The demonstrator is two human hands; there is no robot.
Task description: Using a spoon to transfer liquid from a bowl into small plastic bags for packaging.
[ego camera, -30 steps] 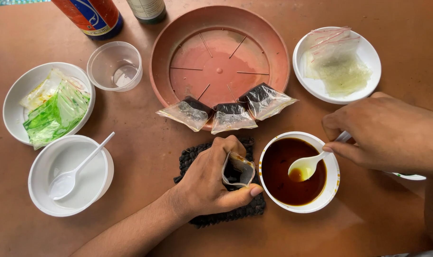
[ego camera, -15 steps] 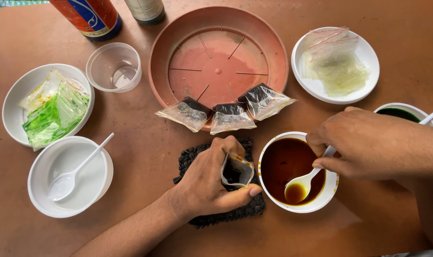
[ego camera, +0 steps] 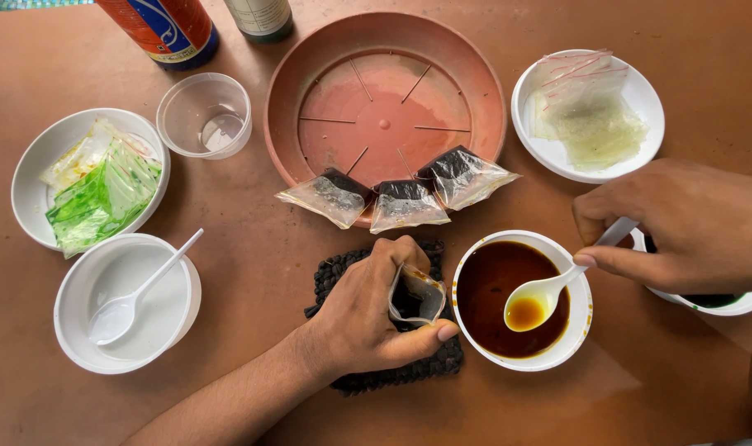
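Note:
My left hand [ego camera: 367,318] holds a small clear plastic pouch [ego camera: 417,296] open at its mouth, over a dark woven mat [ego camera: 336,272]. My right hand [ego camera: 681,225] grips a white plastic spoon [ego camera: 541,299] that carries brown liquid just above a white bowl of dark brown liquid [ego camera: 574,347]. Three filled pouches [ego camera: 402,202] with dark contents lean on the near rim of a terracotta saucer [ego camera: 475,83].
At the left stand a white bowl with a spoon [ego camera: 124,301], a bowl of green and clear pouches [ego camera: 87,186] and a clear cup [ego camera: 204,114]. A plate of empty pouches [ego camera: 589,111] lies top right. Two bottles [ego camera: 165,29] stand at the far edge. Another white bowl [ego camera: 706,301] is under my right hand.
My right hand dipped the spoon into the brown liquid and has lifted it filled. The hand shifted right again. My left hand kept the pouch still.

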